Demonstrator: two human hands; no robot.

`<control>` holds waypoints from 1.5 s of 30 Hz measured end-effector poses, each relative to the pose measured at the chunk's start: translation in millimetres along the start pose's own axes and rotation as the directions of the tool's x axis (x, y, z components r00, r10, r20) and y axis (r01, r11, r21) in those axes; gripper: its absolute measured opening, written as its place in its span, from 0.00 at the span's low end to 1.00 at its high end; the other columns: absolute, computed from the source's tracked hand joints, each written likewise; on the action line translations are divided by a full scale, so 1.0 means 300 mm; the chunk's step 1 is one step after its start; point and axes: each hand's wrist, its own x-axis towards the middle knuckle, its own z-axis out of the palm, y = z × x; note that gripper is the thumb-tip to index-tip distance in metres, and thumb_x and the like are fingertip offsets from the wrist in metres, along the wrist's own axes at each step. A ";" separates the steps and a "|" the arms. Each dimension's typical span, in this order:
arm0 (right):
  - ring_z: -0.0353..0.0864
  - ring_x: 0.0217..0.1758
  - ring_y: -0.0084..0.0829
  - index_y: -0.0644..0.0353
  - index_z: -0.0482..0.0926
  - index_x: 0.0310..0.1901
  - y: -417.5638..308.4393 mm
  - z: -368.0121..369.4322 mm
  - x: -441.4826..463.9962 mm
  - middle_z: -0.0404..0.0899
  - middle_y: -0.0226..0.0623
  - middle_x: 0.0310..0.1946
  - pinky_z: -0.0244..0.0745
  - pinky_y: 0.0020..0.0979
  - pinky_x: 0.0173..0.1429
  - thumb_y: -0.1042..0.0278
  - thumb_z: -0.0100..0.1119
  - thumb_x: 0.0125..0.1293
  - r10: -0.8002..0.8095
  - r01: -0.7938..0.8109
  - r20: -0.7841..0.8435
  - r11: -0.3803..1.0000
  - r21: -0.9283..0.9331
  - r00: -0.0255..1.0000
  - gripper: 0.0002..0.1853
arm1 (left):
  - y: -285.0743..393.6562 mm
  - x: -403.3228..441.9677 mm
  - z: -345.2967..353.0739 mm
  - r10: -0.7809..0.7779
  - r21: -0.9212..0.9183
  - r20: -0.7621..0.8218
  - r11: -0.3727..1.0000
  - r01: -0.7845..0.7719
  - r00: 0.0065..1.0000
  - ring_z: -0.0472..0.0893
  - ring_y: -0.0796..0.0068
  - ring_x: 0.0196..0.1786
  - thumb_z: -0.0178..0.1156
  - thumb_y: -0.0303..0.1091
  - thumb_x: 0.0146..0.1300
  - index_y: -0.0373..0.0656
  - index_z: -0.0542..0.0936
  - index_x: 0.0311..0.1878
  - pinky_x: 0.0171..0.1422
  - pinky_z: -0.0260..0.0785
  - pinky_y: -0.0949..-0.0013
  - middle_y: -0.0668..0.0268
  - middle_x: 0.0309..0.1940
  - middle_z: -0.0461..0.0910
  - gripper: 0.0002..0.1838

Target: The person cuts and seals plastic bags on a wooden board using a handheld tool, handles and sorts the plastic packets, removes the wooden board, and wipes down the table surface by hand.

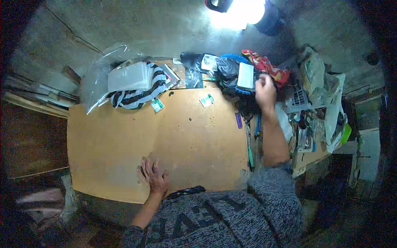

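Observation:
My left hand [154,175] rests on the wooden board [120,140] near its front edge, fingers spread and holding nothing. Out at the back right, my right hand [265,89] is raised with bent fingers beside a white rectangular item [245,76] that lies on dark plastic bags [227,71]. Whether the fingertips touch or hold anything is too blurred to tell. Two small green-and-white packets [157,105] [206,100] lie on the board toward the back.
A stack of clear plastic sleeves [130,77] lies on a black-and-white striped cloth [138,97] at the back left. Red fabric [266,66], a grey plastic basket [298,101] and a purple item [238,120] are at the right. A bright lamp [244,12] shines above.

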 end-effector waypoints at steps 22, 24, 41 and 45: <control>0.79 0.34 0.48 0.62 0.78 0.39 0.051 -0.432 -1.010 0.79 0.49 0.32 0.74 0.44 0.40 0.63 0.58 0.60 0.302 -0.291 0.177 0.953 -0.085 0.937 0.11 | -0.013 -0.028 0.036 0.024 0.056 0.008 0.998 -0.025 1.000 0.46 0.49 0.74 0.56 0.49 0.61 0.47 0.65 0.64 0.75 0.31 0.41 0.54 0.69 0.52 0.30; 0.76 0.39 0.48 0.62 0.75 0.43 0.126 -0.502 -1.046 0.78 0.49 0.36 0.71 0.44 0.47 0.64 0.59 0.58 0.355 -0.353 -0.004 0.928 -0.120 0.935 0.14 | -0.002 -0.023 0.026 0.013 0.019 0.007 1.000 -0.013 1.000 0.46 0.51 0.74 0.54 0.49 0.62 0.48 0.65 0.65 0.75 0.30 0.42 0.55 0.70 0.52 0.30; 0.66 0.60 0.53 0.66 0.68 0.58 0.438 -0.621 -1.112 0.68 0.56 0.56 0.64 0.46 0.63 0.62 0.58 0.62 0.631 -0.537 -0.038 0.626 -0.566 0.775 0.25 | -0.056 -0.028 0.093 0.000 0.107 -0.021 0.994 0.002 1.000 0.45 0.53 0.75 0.51 0.52 0.65 0.51 0.63 0.67 0.74 0.29 0.40 0.57 0.71 0.52 0.30; 0.68 0.58 0.53 0.67 0.67 0.58 0.655 -0.558 -1.147 0.66 0.56 0.55 0.65 0.45 0.62 0.67 0.55 0.64 0.697 -0.693 -0.008 0.712 -0.113 0.717 0.23 | -0.026 -0.028 0.060 -0.018 0.166 0.011 0.986 0.016 1.000 0.45 0.53 0.75 0.52 0.51 0.64 0.51 0.63 0.66 0.74 0.31 0.39 0.59 0.71 0.52 0.30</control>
